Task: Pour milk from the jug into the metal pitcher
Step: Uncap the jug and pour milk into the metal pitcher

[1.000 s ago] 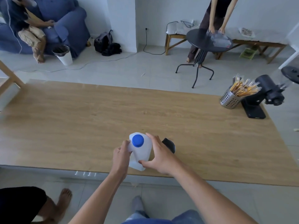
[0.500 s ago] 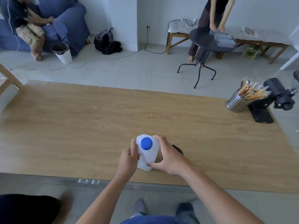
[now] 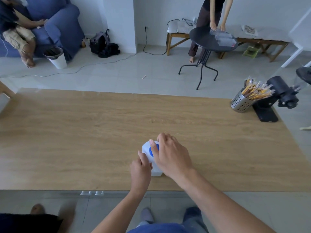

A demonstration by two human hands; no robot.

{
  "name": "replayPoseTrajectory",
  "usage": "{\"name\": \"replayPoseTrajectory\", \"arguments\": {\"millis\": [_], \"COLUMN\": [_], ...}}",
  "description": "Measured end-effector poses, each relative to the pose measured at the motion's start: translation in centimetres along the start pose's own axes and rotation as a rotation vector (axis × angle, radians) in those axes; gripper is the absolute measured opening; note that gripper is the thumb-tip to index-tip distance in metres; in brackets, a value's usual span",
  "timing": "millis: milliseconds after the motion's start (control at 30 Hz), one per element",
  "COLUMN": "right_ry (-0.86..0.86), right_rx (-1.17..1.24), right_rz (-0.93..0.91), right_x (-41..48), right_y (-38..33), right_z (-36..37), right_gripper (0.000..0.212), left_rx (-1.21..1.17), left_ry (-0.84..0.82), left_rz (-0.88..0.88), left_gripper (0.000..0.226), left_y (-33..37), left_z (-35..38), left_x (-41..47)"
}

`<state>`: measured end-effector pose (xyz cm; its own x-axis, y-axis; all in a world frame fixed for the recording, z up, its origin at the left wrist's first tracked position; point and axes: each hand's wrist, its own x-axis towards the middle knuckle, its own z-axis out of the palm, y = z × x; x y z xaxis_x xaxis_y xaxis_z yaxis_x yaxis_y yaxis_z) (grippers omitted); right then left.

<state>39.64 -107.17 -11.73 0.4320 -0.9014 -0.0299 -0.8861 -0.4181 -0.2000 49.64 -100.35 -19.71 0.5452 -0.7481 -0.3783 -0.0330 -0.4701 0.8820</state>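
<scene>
Milk jug (image 3: 145, 148) gripped in both hands, cap on

Position: the jug stands upright on the wooden table (image 3: 84, 132), near the table's front edge and a little right of its middle. Body is white and translucent. The blue cap (image 3: 151, 153) sits on top and is mostly covered.

Left hand (image 3: 140, 169): fingers and thumb are wrapped round the jug's left side, thumb lying up along the shoulder. Firm hold, contact clear.

Right hand (image 3: 170, 155): comes over the top of the jug from the right. Thumb and fingers are curled down round the blue cap, pinching it; only slivers of blue show beside the thumb. The hand hides the table surface just behind and right of the jug.

Surroundings on the table: at the far right corner, a perforated metal holder (image 3: 241, 104) filled with yellow-wrapped sticks, tilted, touching a black machine (image 3: 277, 91) on a flat black base.

Room beyond: a round black side table (image 3: 202, 39) on thin legs, with a person (image 3: 210, 12) standing behind it, both hands on a clear sheet on its top. A wooden bench (image 3: 176, 35) runs along the wall. At far left, a blue sofa (image 3: 64, 22) with a second person seated, a white bin (image 3: 58, 61) beside it, and a dark backpack (image 3: 99, 42) against the wall.
</scene>
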Motion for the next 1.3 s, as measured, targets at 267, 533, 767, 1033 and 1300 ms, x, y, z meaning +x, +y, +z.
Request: {"name": "replayPoseTrajectory", "arguments": {"millis": [267,533,767,1033,1300], "right_ry": [-0.052,0.03,0.028,0.028,-0.113], "right_rx": [-0.129,-0.16,-0.148,0.132,0.458], "right_rz": [0.076,-0.259,-0.513,-0.41,0.129], "right_x": [1.1,1.8,1.1,1.0,0.3], "right_y": [-2.5,0.6,3.4,6.8,15.8], "right_z": [0.5,2.0,0.6,-1.1,1.8], "right_gripper": [0.048,0.049,0.029,0.037,0.05], "left_rx": [-0.016,-0.053,0.004,0.037,0.046], "left_ry": [0.003,0.04,-0.008,-0.03,-0.024], "left_rz": [-0.041,-0.039,0.006,0.084,0.066], "left_gripper": [0.055,0.049,0.056,0.051,0.051], "left_y": [0.6,0.0,0.0,0.3,0.2], "left_z": [0.2,1.1,0.3,-0.1,-0.2], "left_x": [-0.2,0.2,1.7,2.0,2.1]}}
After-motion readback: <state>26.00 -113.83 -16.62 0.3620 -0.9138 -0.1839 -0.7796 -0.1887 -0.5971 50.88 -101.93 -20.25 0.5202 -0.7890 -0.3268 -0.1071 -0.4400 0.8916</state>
